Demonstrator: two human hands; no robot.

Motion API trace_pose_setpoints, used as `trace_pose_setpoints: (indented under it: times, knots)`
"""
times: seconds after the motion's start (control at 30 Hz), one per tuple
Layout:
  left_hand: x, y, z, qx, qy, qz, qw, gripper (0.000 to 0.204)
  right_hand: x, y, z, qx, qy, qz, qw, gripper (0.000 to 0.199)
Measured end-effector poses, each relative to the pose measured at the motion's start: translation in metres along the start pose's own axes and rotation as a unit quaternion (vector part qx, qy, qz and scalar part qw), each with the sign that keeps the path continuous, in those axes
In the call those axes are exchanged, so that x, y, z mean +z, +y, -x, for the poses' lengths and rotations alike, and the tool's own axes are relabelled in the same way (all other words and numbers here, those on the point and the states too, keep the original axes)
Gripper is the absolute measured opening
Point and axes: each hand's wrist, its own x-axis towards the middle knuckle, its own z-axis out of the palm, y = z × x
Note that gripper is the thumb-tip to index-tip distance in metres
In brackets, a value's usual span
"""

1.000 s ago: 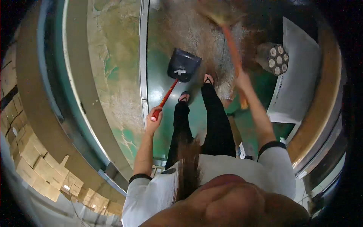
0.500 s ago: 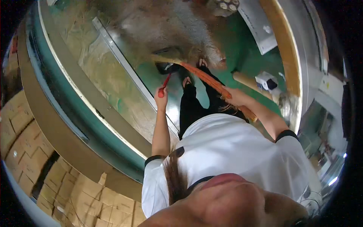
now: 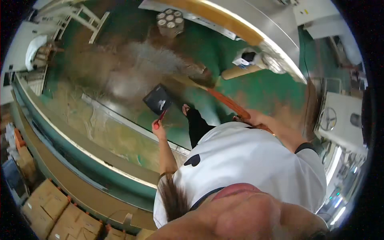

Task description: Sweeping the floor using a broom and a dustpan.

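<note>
My left hand (image 3: 159, 130) is closed round the red handle of a black dustpan (image 3: 154, 98). The pan hangs in front of me near the floor, and something small and pale lies in it; whether it touches the floor I cannot tell. My right hand (image 3: 257, 119) grips a broom (image 3: 229, 101) with an orange-red shaft. From that hand the broom slants forward and left, and its pale, blurred end comes down to the right of the dustpan, apart from it. One of my feet (image 3: 185, 110) shows just behind the pan.
Along the left runs a long low bench or frame (image 3: 72, 138), with a metal strip (image 3: 116, 116) on the floor beside it. Ahead stands a bundle of round tubes (image 3: 170, 23). A brown roll (image 3: 241, 72) lies front right; cardboard boxes (image 3: 46, 204) are stacked rear left.
My view has turned to the right, showing more floor ahead. The dustpan has come out from beneath the broom's end, which now lies to its right. Both hands keep their hold.
</note>
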Motion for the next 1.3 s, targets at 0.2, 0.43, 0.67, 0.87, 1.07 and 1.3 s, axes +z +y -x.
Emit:
trace_pose_setpoints:
  times: [0.2,0.43,0.67,0.87,1.07,1.3]
  knots:
    - [0.039,0.015,0.045,0.009,-0.073,-0.087,0.993,0.013,0.078,0.201,0.098,0.132,0.011,-0.131,0.982,0.044]
    - [0.098,0.041,0.143,-0.024,-0.212,-0.145,0.966,0.013,0.108,0.366,0.211,0.257,0.033,-0.335,0.906,0.037]
    - [0.26,0.065,0.222,-0.017,-0.27,-0.187,0.944,0.018,0.154,0.471,0.313,0.275,0.064,-0.458,0.843,0.047]
    - [0.343,0.055,0.27,0.062,-0.362,-0.397,0.841,0.017,0.221,0.53,0.349,0.117,0.187,-0.546,0.808,0.043]
    - [0.42,0.017,0.277,0.016,-0.528,-0.253,0.811,0.016,0.231,0.55,0.379,0.352,0.219,-0.443,0.795,0.034]
    - [0.561,0.004,0.301,0.093,-0.609,-0.285,0.734,0.01,0.231,0.525,0.395,0.431,0.334,-0.606,0.579,0.029]
